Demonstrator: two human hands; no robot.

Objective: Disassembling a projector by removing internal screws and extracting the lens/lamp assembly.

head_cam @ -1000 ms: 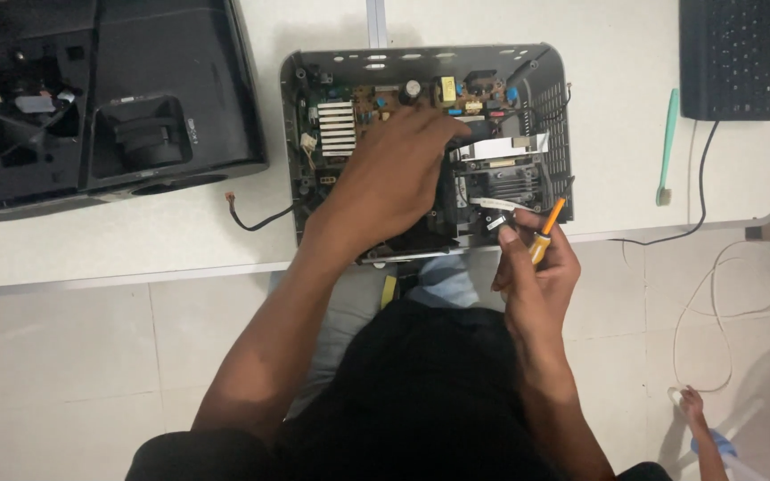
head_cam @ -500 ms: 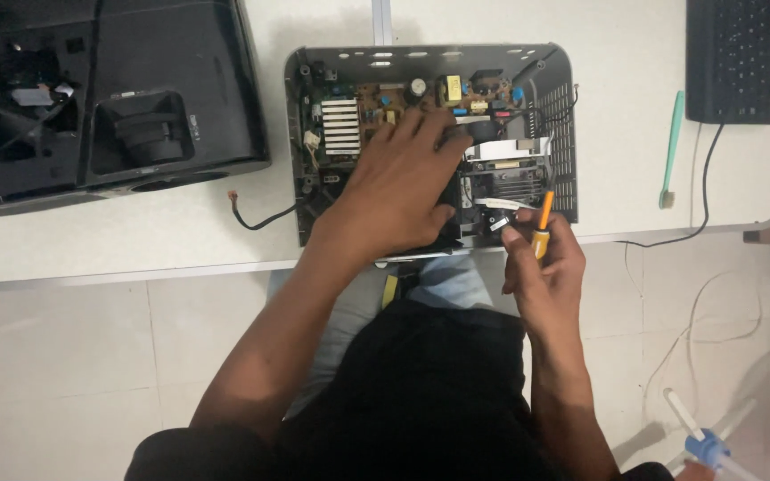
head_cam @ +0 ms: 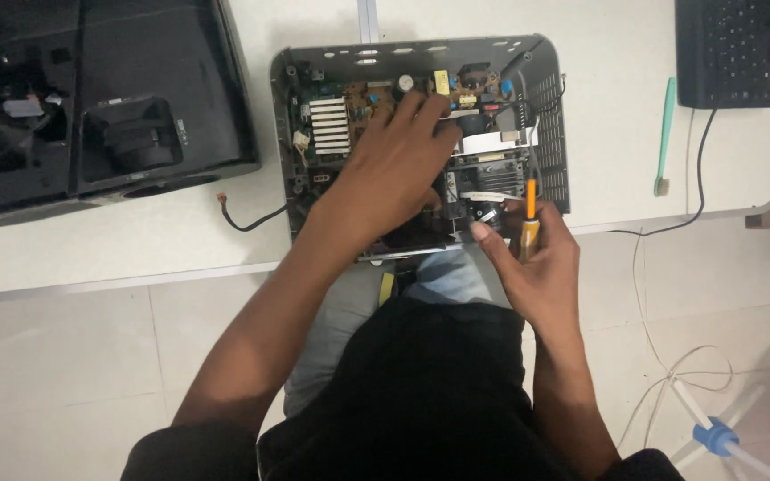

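Observation:
An opened grey device [head_cam: 550, 116] with a circuit board, a finned heat sink [head_cam: 330, 125] and a lens block lies at the table's near edge. My left hand [head_cam: 394, 169] rests flat inside it, fingers spread over the board and covering its middle. My right hand [head_cam: 532, 258] is at the case's near right corner, gripping an orange-handled screwdriver [head_cam: 529, 218] that points up toward the lens block. Its thumb touches the front of the lens block.
A black device cover [head_cam: 100, 107] lies at the left on the white table [head_cam: 118, 245]. A black keyboard [head_cam: 724, 53] sits at the far right, with a green toothbrush [head_cam: 664, 134] beside it. Cables and a white stand with a blue joint [head_cam: 715, 436] lie on the tiled floor.
My right hand has risen from below the table edge to the case's corner, turning the screwdriver more upright. My left hand has stayed on the board.

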